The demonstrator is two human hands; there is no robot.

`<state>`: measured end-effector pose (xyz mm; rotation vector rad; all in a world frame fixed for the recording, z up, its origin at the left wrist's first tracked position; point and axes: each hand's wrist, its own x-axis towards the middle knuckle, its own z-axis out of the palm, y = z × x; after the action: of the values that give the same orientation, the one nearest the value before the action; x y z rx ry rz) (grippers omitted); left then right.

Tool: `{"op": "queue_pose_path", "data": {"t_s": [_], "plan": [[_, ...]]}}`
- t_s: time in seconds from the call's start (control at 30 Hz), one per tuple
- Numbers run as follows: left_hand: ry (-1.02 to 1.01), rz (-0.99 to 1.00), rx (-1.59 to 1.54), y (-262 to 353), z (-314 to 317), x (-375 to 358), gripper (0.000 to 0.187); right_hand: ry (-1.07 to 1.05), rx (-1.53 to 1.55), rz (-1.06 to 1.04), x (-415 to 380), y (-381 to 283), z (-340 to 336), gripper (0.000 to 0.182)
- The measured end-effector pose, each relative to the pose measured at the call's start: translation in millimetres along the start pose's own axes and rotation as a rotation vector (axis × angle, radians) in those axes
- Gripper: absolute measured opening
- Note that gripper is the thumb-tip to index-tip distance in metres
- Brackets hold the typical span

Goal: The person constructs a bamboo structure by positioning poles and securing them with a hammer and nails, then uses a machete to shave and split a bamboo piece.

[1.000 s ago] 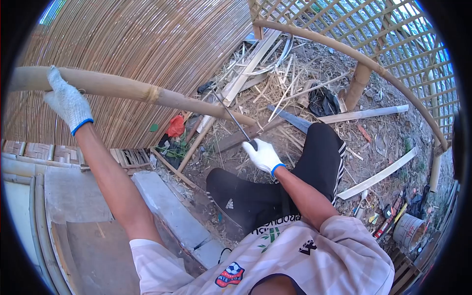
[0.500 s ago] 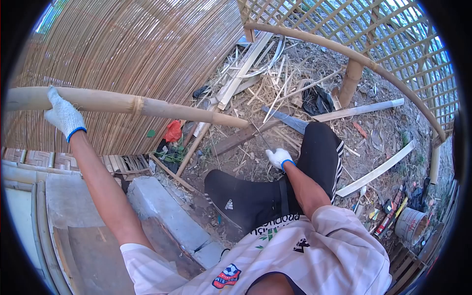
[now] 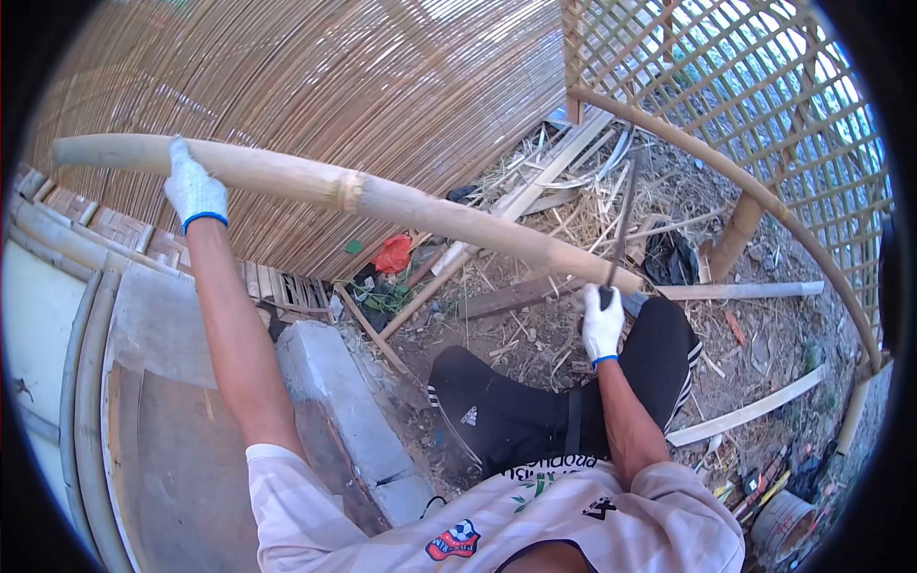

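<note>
A thick bamboo pole (image 3: 458, 222) slants across the view, its far left end raised and its right end near my knees. My left hand (image 3: 198, 189), in a white knitted glove with a blue cuff, is closed round the pole toward its left end. In my right hand (image 3: 603, 330), gloved the same way, is the dark handle of a machete (image 3: 627, 205). Its long thin blade points up and away from me, overlapping the pole's right end in this view. Under that end lies a dark wooden board (image 3: 516, 298) on the ground.
A slatted bamboo screen (image 3: 287, 95) stands behind the pole, and a bamboo lattice (image 3: 735, 86) is at right. Split strips (image 3: 564, 172) and shavings litter the ground. A concrete block (image 3: 339, 401) lies at left; a bucket (image 3: 783, 520) and tools are at lower right.
The bamboo pole has shifted right and now slopes down toward its right end, with my left hand still on it. My right hand has risen, and the machete blade now points upward.
</note>
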<state>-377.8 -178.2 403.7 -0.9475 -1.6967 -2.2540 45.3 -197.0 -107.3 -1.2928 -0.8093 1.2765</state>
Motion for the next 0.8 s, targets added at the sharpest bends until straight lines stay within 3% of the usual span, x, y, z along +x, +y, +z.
{"op": "queue_pose_path", "data": {"t_s": [0.13,0.17,0.27,0.37,0.47,0.53,0.73,0.8], "plan": [[-0.019,-0.159,-0.157,-25,12,-30,0.072,0.255,0.229,-0.154,21,-77,-13,0.027],[-0.011,-0.201,-0.19,-31,16,-44,0.071,0.326,0.292,-0.242,52,-56,-24,0.03],[-0.036,-0.338,-0.326,-78,17,-73,0.066,0.43,0.418,-0.271,59,-130,-56,0.024],[-0.029,-0.591,-0.422,-101,21,-139,0.066,0.558,0.588,-0.425,83,-172,-98,0.021],[-0.033,-0.836,-0.555,-170,14,-187,0.067,0.611,0.654,-0.553,92,-225,-136,0.028],[-0.051,-1.008,-0.621,-199,13,-226,0.063,0.609,0.673,-0.594,83,-275,-142,0.033],[-0.105,-1.367,-0.674,-255,24,-307,0.06,0.253,0.733,-0.667,79,-400,-125,0.043],[-0.336,-1.463,-0.548,-280,12,-311,0.06,0.222,0.673,-0.639,69,-443,-98,0.044]]}}
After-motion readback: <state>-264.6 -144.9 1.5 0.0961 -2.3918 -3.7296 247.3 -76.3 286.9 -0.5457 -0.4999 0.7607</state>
